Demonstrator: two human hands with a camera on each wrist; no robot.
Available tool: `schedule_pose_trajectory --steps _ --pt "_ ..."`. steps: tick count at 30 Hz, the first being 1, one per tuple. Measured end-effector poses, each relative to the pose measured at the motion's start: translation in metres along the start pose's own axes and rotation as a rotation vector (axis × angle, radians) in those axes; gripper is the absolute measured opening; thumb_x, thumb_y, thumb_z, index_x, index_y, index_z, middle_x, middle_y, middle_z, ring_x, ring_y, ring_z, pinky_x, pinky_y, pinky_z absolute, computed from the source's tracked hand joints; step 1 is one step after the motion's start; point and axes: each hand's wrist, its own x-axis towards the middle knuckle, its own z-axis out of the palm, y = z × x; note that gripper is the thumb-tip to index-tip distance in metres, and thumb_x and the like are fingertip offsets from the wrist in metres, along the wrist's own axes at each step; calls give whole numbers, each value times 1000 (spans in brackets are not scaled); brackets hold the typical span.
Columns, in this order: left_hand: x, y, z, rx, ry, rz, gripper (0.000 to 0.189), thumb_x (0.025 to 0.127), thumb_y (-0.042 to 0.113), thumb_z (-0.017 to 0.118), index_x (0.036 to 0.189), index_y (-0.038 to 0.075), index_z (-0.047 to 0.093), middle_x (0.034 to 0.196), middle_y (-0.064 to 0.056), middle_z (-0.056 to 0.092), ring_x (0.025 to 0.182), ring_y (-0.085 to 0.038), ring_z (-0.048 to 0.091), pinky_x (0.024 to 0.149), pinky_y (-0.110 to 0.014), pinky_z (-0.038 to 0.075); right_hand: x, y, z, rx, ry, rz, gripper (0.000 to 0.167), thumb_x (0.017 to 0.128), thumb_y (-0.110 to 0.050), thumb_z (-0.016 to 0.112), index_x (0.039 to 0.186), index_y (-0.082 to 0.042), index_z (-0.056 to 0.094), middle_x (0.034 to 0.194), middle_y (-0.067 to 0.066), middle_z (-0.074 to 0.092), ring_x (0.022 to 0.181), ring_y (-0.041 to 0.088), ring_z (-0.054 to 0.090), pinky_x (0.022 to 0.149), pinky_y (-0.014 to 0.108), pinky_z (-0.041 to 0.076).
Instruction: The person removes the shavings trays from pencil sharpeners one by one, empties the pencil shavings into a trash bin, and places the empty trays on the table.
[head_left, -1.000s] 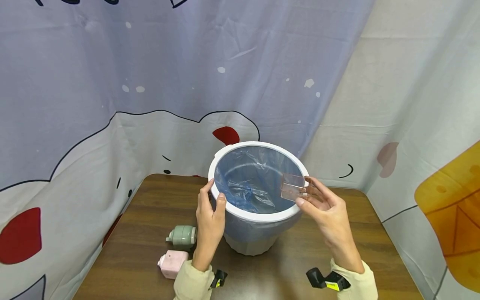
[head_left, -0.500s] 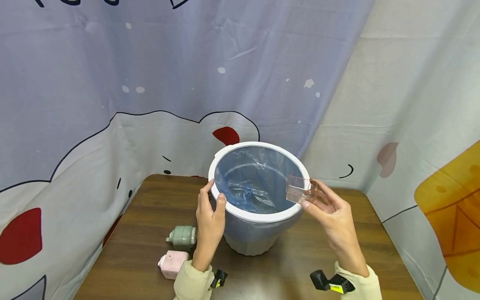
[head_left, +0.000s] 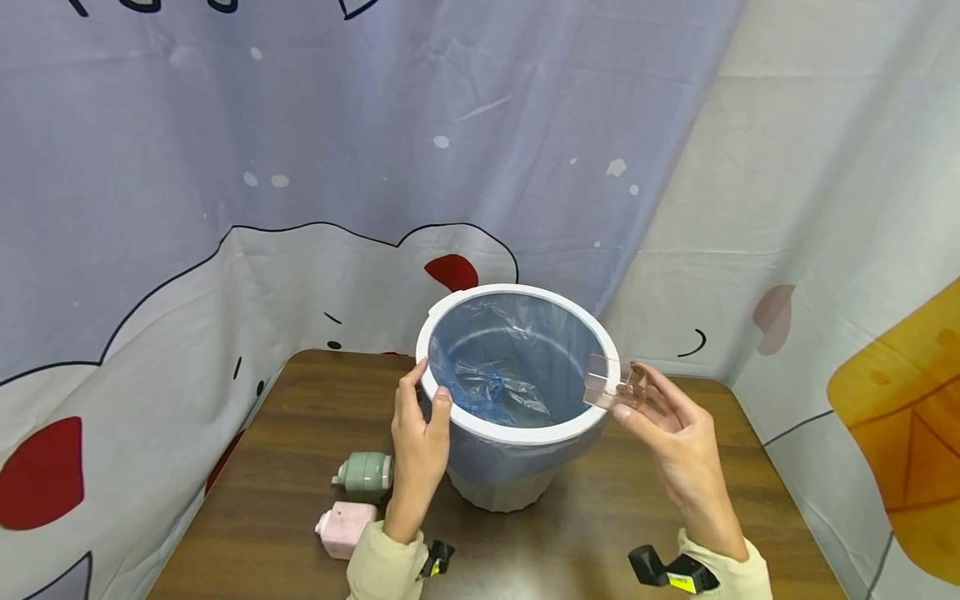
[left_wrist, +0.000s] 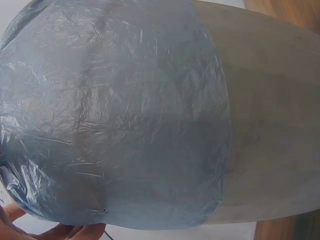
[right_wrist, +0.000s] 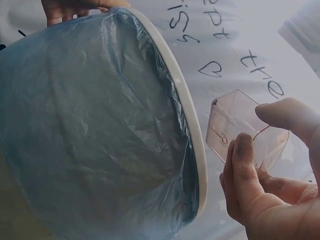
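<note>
In the head view my left hand (head_left: 420, 450) grips the near left side of a white trash can (head_left: 498, 492) at its rim, thumb nearest me. A thin blue trash bag (head_left: 517, 358) lines the can and folds over its outside. My right hand (head_left: 678, 437) pinches a small clear pinkish plastic box (head_left: 600, 382) at the can's right rim. The right wrist view shows the box (right_wrist: 232, 120) between thumb and fingertips, outside the white rim (right_wrist: 192, 117). In the left wrist view the bag (left_wrist: 140, 115) fills much of the picture, and left fingers (left_wrist: 90, 231) touch its lower edge.
On the wooden table (head_left: 300, 417), left of my left forearm, lie a small green bottle-like container (head_left: 365, 475) and a pink one (head_left: 347, 529). A printed cloth (head_left: 360, 150) hangs behind the table and at its sides.
My right hand has moved right and slightly down with the clear box, from over the can's opening to its right rim. The left hand and the can have stayed in place.
</note>
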Motion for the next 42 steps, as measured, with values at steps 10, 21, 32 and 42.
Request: schedule_pose_trajectory --steps 10,21,32,42 --pt "0 0 0 1 4 6 47 91 30 51 136 23 40 134 -4 43 122 -23 42 95 -53 35 -3 1 -7 14 -30 -9 57 77 21 55 131 13 39 117 14 58 103 27 60 83 28 49" --pt "0 0 0 8 5 -2 47 91 30 50 136 24 40 133 -5 43 121 -23 43 94 -52 36 -11 3 -15 29 -35 -16 60 77 23 52 133 14 35 120 19 54 103 25 60 82 26 49" --pt "0 0 1 10 8 -5 47 90 29 51 136 25 40 132 -4 44 121 -23 44 94 -52 36 -16 2 -18 25 -47 -31 60 77 24 51 134 10 38 123 15 53 105 24 59 82 27 49" --pt "0 0 1 14 5 -12 47 91 29 50 136 26 40 133 -3 43 121 -23 43 94 -52 36 -21 2 -23 5 -79 -35 60 77 24 51 134 12 35 124 14 54 107 24 58 84 28 48"
